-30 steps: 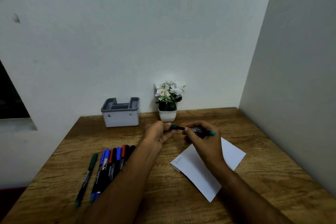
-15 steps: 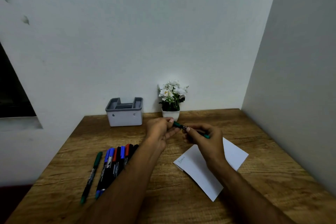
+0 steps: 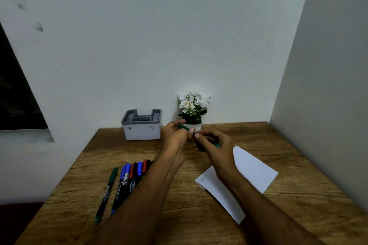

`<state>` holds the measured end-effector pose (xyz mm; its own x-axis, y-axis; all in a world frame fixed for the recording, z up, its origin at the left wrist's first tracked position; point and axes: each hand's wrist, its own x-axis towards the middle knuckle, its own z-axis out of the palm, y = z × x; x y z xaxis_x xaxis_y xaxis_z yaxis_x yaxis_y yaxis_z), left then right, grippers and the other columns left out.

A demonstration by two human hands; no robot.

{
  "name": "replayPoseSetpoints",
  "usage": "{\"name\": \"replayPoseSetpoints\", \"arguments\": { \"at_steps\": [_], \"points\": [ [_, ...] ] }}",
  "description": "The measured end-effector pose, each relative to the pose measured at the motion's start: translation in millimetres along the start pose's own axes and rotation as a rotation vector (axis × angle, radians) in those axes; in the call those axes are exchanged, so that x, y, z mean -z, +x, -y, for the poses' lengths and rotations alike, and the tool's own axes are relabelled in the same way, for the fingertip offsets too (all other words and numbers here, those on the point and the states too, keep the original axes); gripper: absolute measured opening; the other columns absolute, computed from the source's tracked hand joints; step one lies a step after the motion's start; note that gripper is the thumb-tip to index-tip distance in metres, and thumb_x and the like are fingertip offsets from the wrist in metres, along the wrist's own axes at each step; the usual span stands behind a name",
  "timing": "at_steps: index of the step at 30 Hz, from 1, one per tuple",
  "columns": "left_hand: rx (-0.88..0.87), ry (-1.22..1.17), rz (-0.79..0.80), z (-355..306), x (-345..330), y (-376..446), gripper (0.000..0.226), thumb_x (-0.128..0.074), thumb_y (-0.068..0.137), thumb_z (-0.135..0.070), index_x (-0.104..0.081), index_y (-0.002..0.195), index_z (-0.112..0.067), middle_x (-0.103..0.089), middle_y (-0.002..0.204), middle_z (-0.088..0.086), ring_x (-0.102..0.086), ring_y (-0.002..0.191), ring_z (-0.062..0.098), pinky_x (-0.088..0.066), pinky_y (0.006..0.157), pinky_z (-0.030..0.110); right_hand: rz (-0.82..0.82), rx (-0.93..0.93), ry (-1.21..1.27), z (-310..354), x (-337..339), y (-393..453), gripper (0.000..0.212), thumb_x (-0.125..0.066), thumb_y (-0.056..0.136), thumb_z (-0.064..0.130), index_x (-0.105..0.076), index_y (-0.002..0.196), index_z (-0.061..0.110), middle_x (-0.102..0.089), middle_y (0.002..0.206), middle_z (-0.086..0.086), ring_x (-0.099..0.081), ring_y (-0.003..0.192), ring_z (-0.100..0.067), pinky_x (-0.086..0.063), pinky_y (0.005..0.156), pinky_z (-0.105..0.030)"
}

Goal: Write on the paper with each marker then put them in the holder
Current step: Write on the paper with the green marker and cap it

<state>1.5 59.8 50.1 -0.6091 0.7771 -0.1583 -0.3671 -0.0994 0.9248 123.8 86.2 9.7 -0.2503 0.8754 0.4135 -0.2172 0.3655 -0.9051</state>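
Both hands hold one green marker (image 3: 184,127) in the air above the desk, in front of the flower pot. My left hand (image 3: 175,138) pinches its green cap end. My right hand (image 3: 214,145) grips the barrel, whose green tail shows past the fingers. White paper (image 3: 253,169) lies under my right forearm, with small green writing near its left corner. The grey holder (image 3: 141,125) stands by the back wall, left of my hands. Several markers (image 3: 131,177) lie in a row at front left, a green one (image 3: 106,193) apart at the left.
A small white pot of white flowers (image 3: 193,109) stands against the back wall just behind my hands. A side wall runs along the desk's right edge. The wooden desk (image 3: 199,221) ends at the left beside the marker row.
My hands have drawn closer together along the green marker and risen slightly toward the flower pot. Less of the barrel shows between them now.
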Motion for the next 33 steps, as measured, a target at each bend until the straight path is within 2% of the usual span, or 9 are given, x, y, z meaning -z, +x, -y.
{"name": "replayPoseSetpoints", "arguments": {
  "at_steps": [2,5,8,12,15,18,21,29,33],
  "points": [
    [-0.009,-0.009,-0.035,-3.1,4.8,4.0,0.038,-0.070,0.079,0.012,-0.063,0.105,-0.013,-0.071,0.106,0.018,-0.071,0.096,0.027,-0.060,0.084,0.047,0.048,-0.011,-0.059,-3.4,-8.3,2.9,0.019,-0.082,0.084,0.006,-0.078,0.103,0.010,-0.079,0.094,-0.007,-0.076,0.087,-0.020,-0.063,0.073,-0.034],
    [-0.076,0.003,-0.123,-15.2,17.5,9.4,0.045,-0.077,0.077,0.007,-0.060,0.115,-0.009,-0.074,0.099,0.017,-0.074,0.086,0.025,-0.062,0.078,0.040,0.187,-0.019,-0.252,-12.0,-16.1,6.6,0.038,-0.089,0.078,0.014,-0.071,0.111,0.021,-0.075,0.104,0.005,-0.072,0.097,-0.008,-0.059,0.082,-0.021],
    [-0.248,0.147,-0.142,-32.0,34.8,17.3,0.041,-0.080,0.076,-0.001,-0.066,0.114,-0.003,-0.075,0.094,0.011,-0.074,0.084,0.019,-0.060,0.070,0.028,0.286,-0.056,-0.581,-20.9,-22.7,11.6,0.053,-0.089,0.076,0.028,-0.068,0.125,0.018,-0.073,0.112,0.005,-0.068,0.100,-0.007,-0.052,0.084,-0.016],
    [-0.502,0.363,-0.212,-61.2,51.1,28.2,0.028,-0.081,0.076,-0.003,-0.071,0.103,-0.004,-0.073,0.084,0.001,-0.068,0.074,0.004,-0.057,0.069,0.019,0.419,0.048,-0.928,-28.9,-31.7,14.8,0.048,-0.077,0.085,0.037,-0.068,0.128,0.016,-0.069,0.125,0.000,-0.064,0.115,-0.015,-0.047,0.091,-0.021],
    [-0.614,0.484,-0.266,-80.4,52.9,39.1,0.028,-0.081,0.076,-0.003,-0.073,0.103,-0.003,-0.074,0.087,0.005,-0.065,0.075,0.007,-0.055,0.073,0.020,0.509,0.176,-1.062,-31.8,-41.7,15.1,0.040,-0.066,0.093,0.038,-0.068,0.123,0.012,-0.066,0.121,-0.005,-0.060,0.112,-0.021,-0.048,0.089,-0.029],
    [-0.659,0.537,-0.294,-92.6,50.3,55.0,0.027,-0.083,0.074,-0.007,-0.075,0.100,-0.006,-0.076,0.088,0.007,-0.070,0.080,0.013,-0.058,0.081,0.030,0.544,0.280,-1.116,-35.1,-52.3,18.3,0.030,-0.060,0.097,0.037,-0.069,0.108,0.010,-0.062,0.113,-0.006,-0.058,0.100,-0.022,-0.046,0.078,-0.031],
    [-0.662,0.558,-0.312,-99.5,46.8,70.7,0.028,-0.083,0.074,-0.009,-0.075,0.101,-0.006,-0.076,0.089,0.007,-0.071,0.080,0.016,-0.059,0.083,0.034,0.559,0.332,-1.135,-41.0,-58.9,23.8,0.028,-0.056,0.099,0.036,-0.067,0.104,0.010,-0.060,0.114,-0.007,-0.056,0.100,-0.021,-0.042,0.076,-0.030],
    [-0.593,0.604,-0.308,-92.6,44.9,107.7,0.032,-0.083,0.075,-0.010,-0.073,0.105,-0.005,-0.075,0.094,0.008,-0.069,0.086,0.017,-0.056,0.085,0.030,0.559,0.362,-1.141,-62.6,-59.4,27.8,0.034,-0.049,0.104,0.038,-0.067,0.106,0.010,-0.059,0.114,-0.007,-0.054,0.100,-0.020,-0.042,0.079,-0.030],
    [-0.536,0.721,-0.261,-73.8,49.6,117.9,0.032,-0.084,0.075,-0.012,-0.074,0.104,-0.005,-0.075,0.097,0.009,-0.070,0.089,0.019,-0.056,0.084,0.030,0.542,0.374,-1.143,-66.2,-59.7,29.5,0.036,-0.047,0.103,0.040,-0.068,0.107,0.010,-0.059,0.114,-0.006,-0.054,0.101,-0.020,-0.041,0.079,-0.029]
  ]
}}
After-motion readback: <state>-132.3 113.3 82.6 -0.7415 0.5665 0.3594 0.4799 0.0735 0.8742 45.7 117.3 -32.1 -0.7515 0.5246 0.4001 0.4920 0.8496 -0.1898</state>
